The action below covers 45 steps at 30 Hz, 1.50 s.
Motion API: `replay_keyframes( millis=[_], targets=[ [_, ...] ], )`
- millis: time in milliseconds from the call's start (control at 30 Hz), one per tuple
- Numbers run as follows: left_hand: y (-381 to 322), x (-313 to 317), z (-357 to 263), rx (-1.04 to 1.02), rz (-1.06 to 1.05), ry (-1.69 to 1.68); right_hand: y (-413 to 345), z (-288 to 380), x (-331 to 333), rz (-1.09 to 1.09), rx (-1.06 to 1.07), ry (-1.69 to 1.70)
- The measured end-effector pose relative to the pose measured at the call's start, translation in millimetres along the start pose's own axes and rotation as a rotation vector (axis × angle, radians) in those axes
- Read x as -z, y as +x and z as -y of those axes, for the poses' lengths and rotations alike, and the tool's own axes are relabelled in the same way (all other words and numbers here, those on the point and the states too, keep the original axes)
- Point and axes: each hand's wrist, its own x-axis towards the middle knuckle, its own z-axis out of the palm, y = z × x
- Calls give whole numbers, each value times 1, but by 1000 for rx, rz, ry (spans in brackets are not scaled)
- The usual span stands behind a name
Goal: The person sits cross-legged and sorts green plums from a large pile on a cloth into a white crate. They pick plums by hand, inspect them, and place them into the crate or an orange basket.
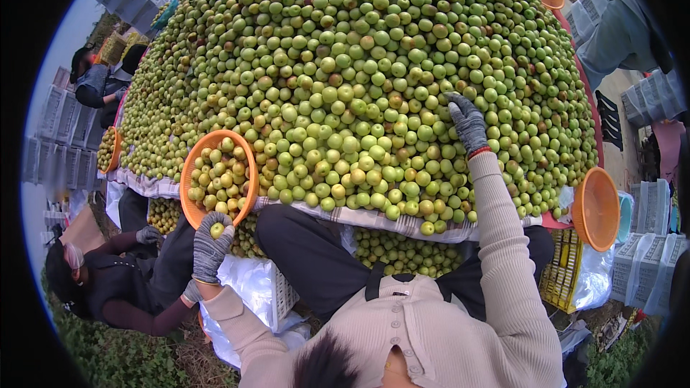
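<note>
A large heap of green, round jujube-like fruits (345, 91) covers the cloth-lined surface before me. My left hand (213, 248), in a grey knit glove, grips one yellow-green fruit (217, 230) just below the near rim of an orange plastic basket (251, 172), which holds many yellowish fruits. My right hand (468, 121), in a similar glove with a red cuff, lies on the right part of the heap, fingers against the fruits. Whether it grips one cannot be told, as its palm side is hidden.
An orange bowl (595, 209) stands at the right edge, above a yellow crate (560, 269). A white crate (284, 293) with plastic film is near my left knee. A co-worker (124, 280) sits close on the left. More fruits (407, 252) lie below the cloth edge.
</note>
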Motion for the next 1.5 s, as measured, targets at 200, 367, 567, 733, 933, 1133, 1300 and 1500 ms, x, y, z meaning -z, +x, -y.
replay_keyframes(
  millis=[200, 367, 567, 733, 933, 1133, 1300, 1500],
  targets=[
    [-13, 10, 17, 74, 73, 775, 30, 28, -55, -211, 333, -247],
    [45, -37, -59, -338, -14, 345, 123, 101, -84, -31, 431, -385],
    [163, -103, -148, -728, 132, 335, 180, 142, -93, 296, 283, -828],
    [293, -159, -223, -1029, -201, 506, 149, 112, -83, 372, 557, -904],
    [342, -234, -289, -745, -269, 772, 146, 105, -40, 727, 318, -603],
    [308, -256, -253, -1020, -94, 645, 256, 114, -17, -79, 468, -427],
    [281, -261, -241, -1262, 224, 624, 263, 58, -31, 23, 513, -380],
    [358, -238, -281, -1103, -328, 69, 219, 41, -18, 318, 517, -509]
  ],
)
